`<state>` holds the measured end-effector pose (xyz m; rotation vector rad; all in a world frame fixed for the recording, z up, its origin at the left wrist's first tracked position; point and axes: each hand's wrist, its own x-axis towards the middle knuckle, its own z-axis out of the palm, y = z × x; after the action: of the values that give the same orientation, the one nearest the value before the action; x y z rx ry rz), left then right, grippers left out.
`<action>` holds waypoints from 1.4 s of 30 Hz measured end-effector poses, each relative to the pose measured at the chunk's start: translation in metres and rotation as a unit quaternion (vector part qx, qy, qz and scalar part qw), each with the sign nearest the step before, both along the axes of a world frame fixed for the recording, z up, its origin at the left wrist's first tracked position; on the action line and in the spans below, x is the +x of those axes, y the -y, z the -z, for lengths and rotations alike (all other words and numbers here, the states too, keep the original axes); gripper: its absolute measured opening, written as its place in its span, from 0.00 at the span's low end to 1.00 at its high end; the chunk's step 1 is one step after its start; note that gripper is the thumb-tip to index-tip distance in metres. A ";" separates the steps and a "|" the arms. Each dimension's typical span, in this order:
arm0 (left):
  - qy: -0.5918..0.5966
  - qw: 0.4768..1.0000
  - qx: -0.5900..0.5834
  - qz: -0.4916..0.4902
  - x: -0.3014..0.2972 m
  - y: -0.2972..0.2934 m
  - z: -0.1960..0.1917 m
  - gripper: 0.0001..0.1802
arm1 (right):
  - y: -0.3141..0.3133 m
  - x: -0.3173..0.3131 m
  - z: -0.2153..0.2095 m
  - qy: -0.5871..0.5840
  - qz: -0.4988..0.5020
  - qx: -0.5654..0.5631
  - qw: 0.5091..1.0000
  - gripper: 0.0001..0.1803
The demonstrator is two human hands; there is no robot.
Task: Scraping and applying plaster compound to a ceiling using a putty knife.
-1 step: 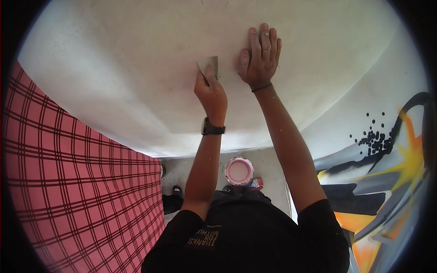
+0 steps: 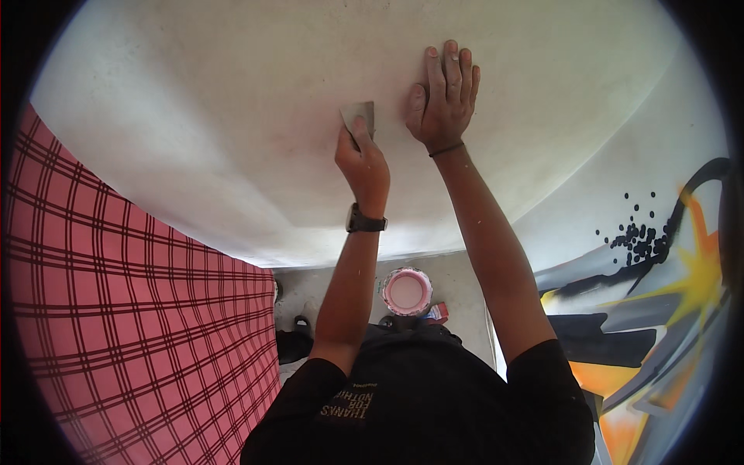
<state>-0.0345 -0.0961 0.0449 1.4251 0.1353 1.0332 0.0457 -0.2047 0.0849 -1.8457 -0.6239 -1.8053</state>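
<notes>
A thin, flat, grey, four-sided piece [image 2: 357, 110] is pinched in my left hand [image 2: 363, 164], with the thumb pressed along its face. Whether it is a scraper blade or folded sandpaper I cannot tell. It lies against the pale, smooth wall [image 2: 263, 85], where faint darker smudges show. To its right, my right hand [image 2: 445, 105] rests on the same wall, its fingers stretched upward and the thumb apart, holding nothing. Whitish dust coats its fingers.
A round tub [image 2: 406, 291] with a pale pink inside stands on the grey floor near my feet, a small red packet [image 2: 436, 312] beside it. Pink checked cloth [image 2: 139, 287] hangs at the left. A painted wall [image 2: 651, 294] meets the pale one at the right.
My left hand has shifted slightly right and down with the flat grey piece. The right hand has stayed in place.
</notes>
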 end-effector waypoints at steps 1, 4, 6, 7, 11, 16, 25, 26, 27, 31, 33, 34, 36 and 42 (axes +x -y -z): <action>0.002 1.000 0.017 -0.024 -0.004 0.003 0.004 0.20 | -0.001 0.000 0.001 -0.004 -0.003 -0.001 1.000 0.28; -0.026 1.000 0.014 -0.011 -0.005 0.006 -0.004 0.20 | -0.001 0.001 0.002 -0.007 -0.005 -0.002 1.000 0.28; -0.022 1.000 0.019 -0.011 -0.004 0.006 -0.021 0.20 | -0.001 0.001 0.001 -0.007 -0.007 0.000 1.000 0.28; -0.012 1.000 0.008 0.006 -0.002 0.006 -0.030 0.19 | 0.000 0.002 0.001 -0.007 -0.010 0.005 1.000 0.27; 0.003 1.000 -0.001 0.006 0.000 0.003 -0.012 0.19 | -0.007 -0.001 -0.001 -0.013 -0.018 0.010 1.000 0.27; 0.001 0.996 -0.048 0.071 -0.006 0.015 -0.004 0.20 | -0.002 -0.012 -0.004 -0.041 -0.034 0.007 0.999 0.26; 0.015 0.973 -0.056 0.222 -0.044 0.036 -0.011 0.12 | 0.000 -0.131 0.046 -0.399 -0.456 0.277 0.746 0.18; 0.013 0.985 0.050 0.164 -0.041 0.038 -0.003 0.11 | 0.005 -0.127 0.055 -0.398 -0.454 0.280 0.746 0.18; 0.012 0.983 0.156 0.101 -0.039 0.042 -0.004 0.10 | 0.011 -0.120 0.059 -0.442 -0.439 0.264 0.736 0.15; -0.013 0.933 0.361 0.002 -0.037 0.031 0.001 0.12 | 0.025 -0.117 0.058 -0.502 -0.405 0.306 0.700 0.15; 0.034 0.911 0.405 -0.071 -0.025 0.015 -0.016 0.17 | 0.028 -0.113 0.063 -0.466 -0.394 0.303 0.732 0.16; 0.086 0.880 0.444 -0.142 -0.014 0.008 -0.027 0.22 | 0.031 -0.109 0.064 -0.425 -0.381 0.297 0.765 0.17; 0.081 0.843 0.496 -0.194 0.011 -0.014 -0.038 0.25 | 0.030 -0.105 0.058 -0.455 -0.401 0.312 0.731 0.18; 0.068 0.752 0.589 -0.288 0.044 -0.040 -0.024 0.28 | 0.016 -0.083 0.060 -0.468 -0.381 0.328 0.727 0.22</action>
<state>0.0098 -0.0560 0.0690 2.5252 -0.2716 1.9035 -0.0374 -0.2210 0.0251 -1.3825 -0.2046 -0.3211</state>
